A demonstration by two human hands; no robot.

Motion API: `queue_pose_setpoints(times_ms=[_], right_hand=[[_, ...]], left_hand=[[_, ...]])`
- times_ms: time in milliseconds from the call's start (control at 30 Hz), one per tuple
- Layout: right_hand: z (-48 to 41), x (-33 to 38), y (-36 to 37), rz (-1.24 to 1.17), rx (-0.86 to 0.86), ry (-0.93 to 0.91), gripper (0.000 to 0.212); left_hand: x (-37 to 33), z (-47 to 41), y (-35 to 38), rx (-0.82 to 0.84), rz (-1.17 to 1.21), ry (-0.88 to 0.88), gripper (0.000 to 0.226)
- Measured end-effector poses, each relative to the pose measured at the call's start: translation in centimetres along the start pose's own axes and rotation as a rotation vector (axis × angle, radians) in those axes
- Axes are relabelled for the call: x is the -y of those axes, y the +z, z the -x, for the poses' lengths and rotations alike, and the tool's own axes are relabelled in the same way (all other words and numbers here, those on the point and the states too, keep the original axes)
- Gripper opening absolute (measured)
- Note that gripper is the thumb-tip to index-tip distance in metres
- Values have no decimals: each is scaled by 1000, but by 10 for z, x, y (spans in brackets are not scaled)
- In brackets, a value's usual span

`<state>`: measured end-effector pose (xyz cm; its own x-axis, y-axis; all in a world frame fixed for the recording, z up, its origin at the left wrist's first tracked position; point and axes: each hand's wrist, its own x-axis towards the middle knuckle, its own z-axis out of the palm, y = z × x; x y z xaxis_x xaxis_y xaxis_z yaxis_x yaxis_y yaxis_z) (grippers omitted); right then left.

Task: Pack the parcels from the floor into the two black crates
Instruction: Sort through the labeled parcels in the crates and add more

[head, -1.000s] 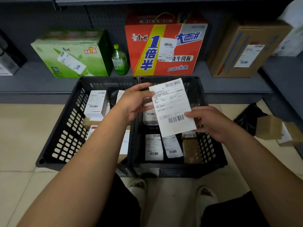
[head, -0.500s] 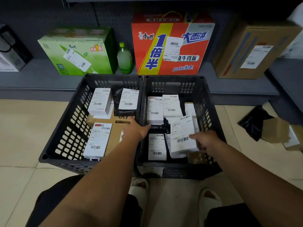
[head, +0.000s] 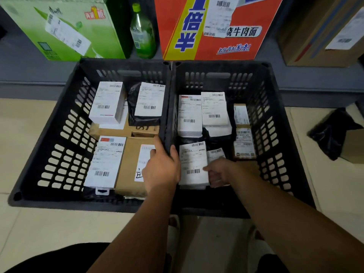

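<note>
Two black crates stand side by side on the floor, the left crate (head: 59,138) and the right crate (head: 275,123). Both hold several labelled parcels. My left hand (head: 161,168) grips the shared wall between the crates, thumb on the right side and fingers on the left. My right hand (head: 218,172) is low in the front of the right crate. Its fingers curl at the right edge of a white-labelled parcel (head: 193,164) that lies on the other parcels there. A brown box (head: 130,166) lies just left of my left hand.
Behind the crates, a low shelf carries a green carton (head: 65,30), a green bottle (head: 141,32), a red noodle carton (head: 216,28) and a brown carton (head: 323,32). A black bag (head: 332,133) and a cardboard box (head: 354,148) lie on the floor at right.
My right hand has brought the white-labelled parcel down from above the crates into the front of the right crate. My left hand let go of it and took hold of the wall between the crates.
</note>
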<state>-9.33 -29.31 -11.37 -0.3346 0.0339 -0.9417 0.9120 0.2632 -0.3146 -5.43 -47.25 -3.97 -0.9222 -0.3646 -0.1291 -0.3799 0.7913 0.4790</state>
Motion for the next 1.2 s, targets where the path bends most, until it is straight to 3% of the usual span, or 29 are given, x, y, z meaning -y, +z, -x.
queue_pose_setpoints(times_ms=[100, 233, 400, 500, 567, 633, 733, 1200], right_hand=[[-13, 0, 15, -35, 26, -23, 8], [-22, 2, 27, -6, -98, -101, 25], [-24, 2, 35, 304, -347, -395, 32], [-21, 3, 41, 485, -377, -566, 90], [-17, 6, 45, 792, -321, -579, 121], [-17, 6, 49, 1129, -268, -612, 124], [-19, 4, 49, 1349, -266, -632, 122], [-30, 0, 49, 1353, -279, -633, 129]], left_hand=[[0, 1, 0, -15, 2, 0, 54], [0, 0, 1, -20, -4, 5, 55], [1, 1, 3, -12, -18, -14, 56], [0, 0, 3, -14, -18, -11, 56], [0, 0, 3, -11, -16, -17, 55], [0, 0, 4, -6, -18, -21, 55], [0, -1, 5, -9, -26, -18, 56], [2, -2, 5, -3, -15, -18, 55]])
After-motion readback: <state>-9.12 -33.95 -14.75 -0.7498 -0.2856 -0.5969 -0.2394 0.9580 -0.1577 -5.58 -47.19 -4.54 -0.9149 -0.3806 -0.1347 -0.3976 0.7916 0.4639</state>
